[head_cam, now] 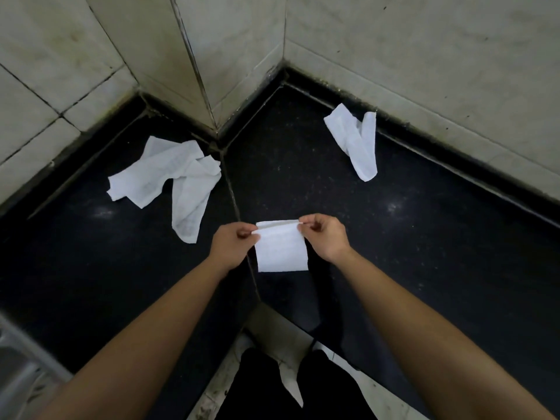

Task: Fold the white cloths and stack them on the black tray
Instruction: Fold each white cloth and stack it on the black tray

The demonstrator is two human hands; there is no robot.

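Folded white cloth (280, 251) held at centre over black surface (394, 237), hanging from pinched top corners. Crumpled cloth (169, 174) lies on surface at far left, twisted cloth (354, 140) at far right near tiled wall (424, 56), both apart from hands. Left hand (231, 244) pinches left corner, right hand (325, 236) right corner; fingers curled, forearms stretched forward.

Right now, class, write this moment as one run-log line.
left hand, right hand: pinch top corners of folded cloth | left crumpled cloth, right crumpled cloth: lying on black counter
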